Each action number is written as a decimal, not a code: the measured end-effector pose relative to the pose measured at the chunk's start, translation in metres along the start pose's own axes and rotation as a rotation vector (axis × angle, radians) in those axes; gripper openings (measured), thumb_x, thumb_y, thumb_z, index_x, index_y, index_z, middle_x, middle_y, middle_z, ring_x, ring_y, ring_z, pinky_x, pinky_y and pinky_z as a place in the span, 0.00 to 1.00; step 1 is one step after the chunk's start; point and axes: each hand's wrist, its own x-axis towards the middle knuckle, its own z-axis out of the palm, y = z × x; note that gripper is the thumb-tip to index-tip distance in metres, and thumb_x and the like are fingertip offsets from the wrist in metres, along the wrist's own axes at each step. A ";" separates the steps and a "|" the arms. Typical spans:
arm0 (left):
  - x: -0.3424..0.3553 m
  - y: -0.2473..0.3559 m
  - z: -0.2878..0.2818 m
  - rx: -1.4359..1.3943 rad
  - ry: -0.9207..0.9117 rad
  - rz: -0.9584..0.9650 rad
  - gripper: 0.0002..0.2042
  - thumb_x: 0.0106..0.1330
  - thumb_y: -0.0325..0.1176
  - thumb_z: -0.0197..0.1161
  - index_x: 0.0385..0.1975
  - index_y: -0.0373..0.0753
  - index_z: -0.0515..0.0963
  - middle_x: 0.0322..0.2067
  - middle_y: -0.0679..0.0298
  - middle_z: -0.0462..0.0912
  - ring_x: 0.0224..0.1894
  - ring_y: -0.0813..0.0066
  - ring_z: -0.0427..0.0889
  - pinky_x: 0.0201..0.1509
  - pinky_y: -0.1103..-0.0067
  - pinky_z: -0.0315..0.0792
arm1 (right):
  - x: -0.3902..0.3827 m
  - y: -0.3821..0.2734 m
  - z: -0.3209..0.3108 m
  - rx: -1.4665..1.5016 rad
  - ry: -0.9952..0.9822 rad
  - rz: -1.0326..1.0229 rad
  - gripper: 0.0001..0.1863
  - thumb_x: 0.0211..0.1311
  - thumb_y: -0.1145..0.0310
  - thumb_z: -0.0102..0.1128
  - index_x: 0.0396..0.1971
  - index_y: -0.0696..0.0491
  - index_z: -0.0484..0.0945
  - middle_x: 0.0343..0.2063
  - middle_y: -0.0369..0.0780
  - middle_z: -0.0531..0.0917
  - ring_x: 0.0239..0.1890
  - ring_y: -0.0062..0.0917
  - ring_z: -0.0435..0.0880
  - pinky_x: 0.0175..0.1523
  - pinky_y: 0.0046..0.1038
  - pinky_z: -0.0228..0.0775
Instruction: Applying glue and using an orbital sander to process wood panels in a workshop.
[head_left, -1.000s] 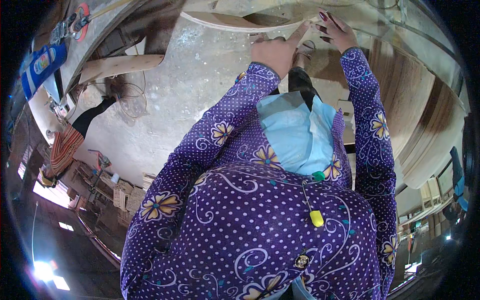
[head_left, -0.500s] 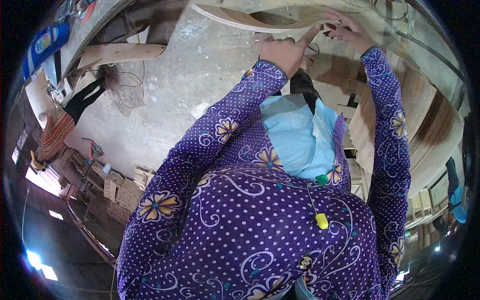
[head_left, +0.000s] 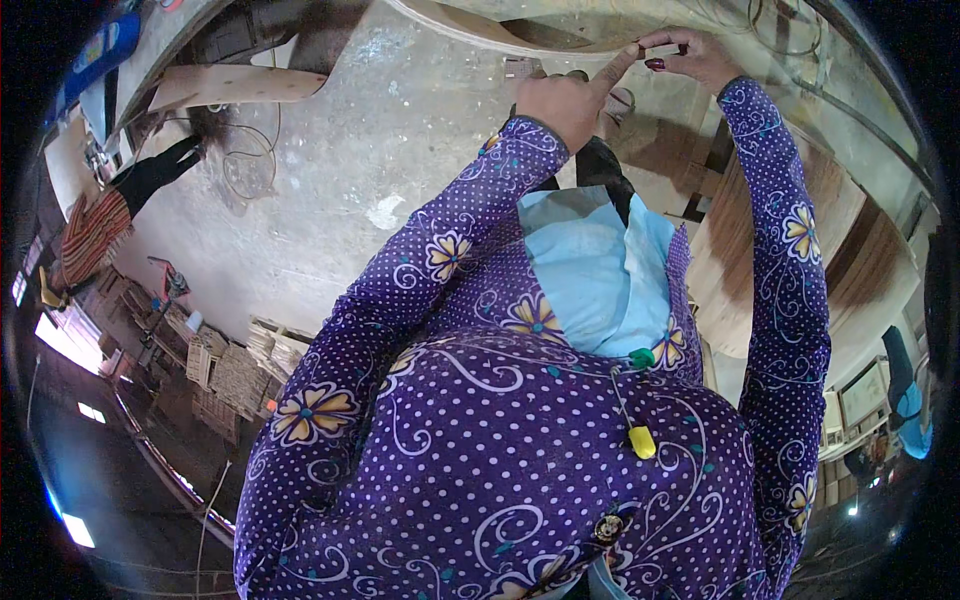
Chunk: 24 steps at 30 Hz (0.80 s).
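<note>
A long curved plywood panel (head_left: 470, 27) stretches across the top of the view, with its pale layered edge toward me. My left hand (head_left: 562, 108) lies just below that edge, index finger stretched to the right; its other fingers are partly hidden. That fingertip meets or nearly meets the index fingertip of my right hand (head_left: 700, 62) at the panel's right end. My right thumb and index finger are apart, with dark nails, and I make out nothing held between them. A small greyish rectangular piece (head_left: 520, 68) shows beside my left hand; whether I touch it cannot be told.
Large curved wooden panels (head_left: 800, 250) are stacked at the right. Another curved panel (head_left: 235, 86) lies at the upper left, near a cable on the concrete floor (head_left: 330, 200). A person in a striped top (head_left: 95, 232) stands at the left, by stacked wood pieces (head_left: 225, 375).
My right index finger has straightened toward my left fingertip and the panel edge. My left hand keeps its pointing pose. The surroundings have shifted slightly as my head moved.
</note>
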 end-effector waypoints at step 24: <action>-0.011 0.014 0.004 -0.017 0.008 -0.094 0.38 0.63 0.40 0.55 0.69 0.64 0.39 0.26 0.60 0.83 0.25 0.62 0.82 0.37 0.64 0.75 | 0.016 -0.044 0.035 -0.087 -0.144 0.025 0.23 0.56 0.66 0.63 0.54 0.51 0.74 0.52 0.37 0.73 0.47 0.22 0.76 0.49 0.26 0.76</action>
